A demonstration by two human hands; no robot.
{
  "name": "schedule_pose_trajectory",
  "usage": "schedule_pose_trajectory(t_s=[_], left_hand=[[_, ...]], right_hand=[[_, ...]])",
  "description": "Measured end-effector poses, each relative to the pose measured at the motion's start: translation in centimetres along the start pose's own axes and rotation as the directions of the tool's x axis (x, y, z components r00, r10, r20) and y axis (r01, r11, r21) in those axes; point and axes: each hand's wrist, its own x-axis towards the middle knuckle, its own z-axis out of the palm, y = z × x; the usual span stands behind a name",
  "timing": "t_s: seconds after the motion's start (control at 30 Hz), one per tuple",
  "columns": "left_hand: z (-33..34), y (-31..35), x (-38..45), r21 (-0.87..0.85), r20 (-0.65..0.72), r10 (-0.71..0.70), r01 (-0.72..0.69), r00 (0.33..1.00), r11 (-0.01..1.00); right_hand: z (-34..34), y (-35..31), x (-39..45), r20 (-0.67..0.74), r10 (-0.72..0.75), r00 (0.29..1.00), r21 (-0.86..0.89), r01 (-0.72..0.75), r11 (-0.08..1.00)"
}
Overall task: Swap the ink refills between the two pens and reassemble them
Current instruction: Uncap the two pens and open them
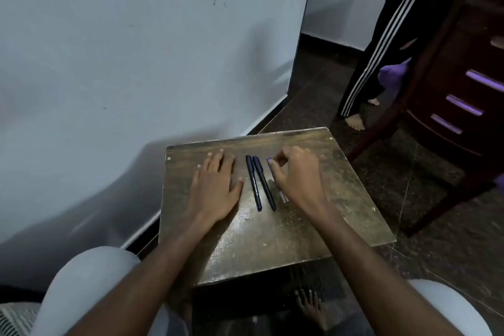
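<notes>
Two dark pens lie side by side on a small wooden table [300, 226], pointing away from me: the left pen [254, 183] with white print on its barrel, the right pen [264, 182] plain. My left hand [214, 188] rests flat on the tabletop just left of them, fingers straight. My right hand [296, 174] is to their right, fingers curled, pinching a thin blue-tipped piece [269, 162] that looks like a refill. Pale thin parts [283, 196] lie half hidden under this hand.
A pale wall runs along the left. A dark wooden chair [450, 90] stands at the right on the dark floor, and a person in striped trousers [381, 49] stands behind it. My knees and a bare foot [309, 305] are below the table.
</notes>
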Motion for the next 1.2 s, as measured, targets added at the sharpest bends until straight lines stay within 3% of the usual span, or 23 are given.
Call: schedule_pose_trajectory(t_s=[0.13,0.27,0.53,0.63,0.7,0.83,0.93,1.0,1.07,1.13,1.2], left_hand=[[-0.4,0.6,0.4,0.105,-0.042,0.033,-0.028,0.999,0.994],[-1.4,1.3,2.1,0.008,-0.173,0.050,-0.049,0.984,0.999],[-1.7,1.5,3.2,-0.227,-0.270,0.028,-0.092,0.963,0.970],[-1.6,1.6,3.6,-0.369,-0.249,-0.010,-0.086,0.968,0.925],[-1.6,1.7,3.7,-0.544,-0.218,-0.045,-0.084,0.975,0.835],[-1.2,1.6,4.0,-0.828,-0.103,-0.066,-0.049,0.992,0.559],[-0.9,1.3,4.3,-0.904,-0.059,-0.055,-0.030,0.997,0.427],[-0.8,1.2,4.3,-0.921,-0.061,-0.041,-0.040,0.997,0.387],[-0.7,1.5,4.1,-0.935,-0.062,-0.037,-0.045,0.997,0.351],[-0.6,1.8,4.0,-0.954,-0.046,-0.033,-0.034,0.998,0.298],[-0.6,2.2,3.8,-0.964,-0.034,-0.055,-0.018,0.998,0.265]], right_hand=[[0.4,-0.1,0.2,0.153,0.033,0.988,0.030,-0.038,0.999],[1.4,-0.2,1.1,0.248,0.107,0.963,-0.025,-0.104,0.994],[2.4,-0.2,1.5,0.278,0.153,0.948,-0.093,-0.132,0.987],[1.6,-0.2,1.8,0.199,0.076,0.977,0.025,-0.082,0.996],[0.8,-0.3,1.5,0.142,0.004,0.990,0.112,-0.020,0.993],[0.3,-0.5,0.2,0.142,-0.071,0.987,0.194,0.043,0.980],[0.4,-1.0,0.3,0.239,0.001,0.971,0.403,-0.101,0.910],[0.5,-1.6,0.5,0.352,0.051,0.934,0.568,-0.257,0.782],[0.9,-1.8,0.5,0.412,0.069,0.909,0.618,-0.334,0.711],[1.3,-2.0,0.3,0.390,0.083,0.917,0.574,-0.313,0.756],[1.7,-2.3,0.1,0.283,0.085,0.955,0.476,-0.217,0.853]])
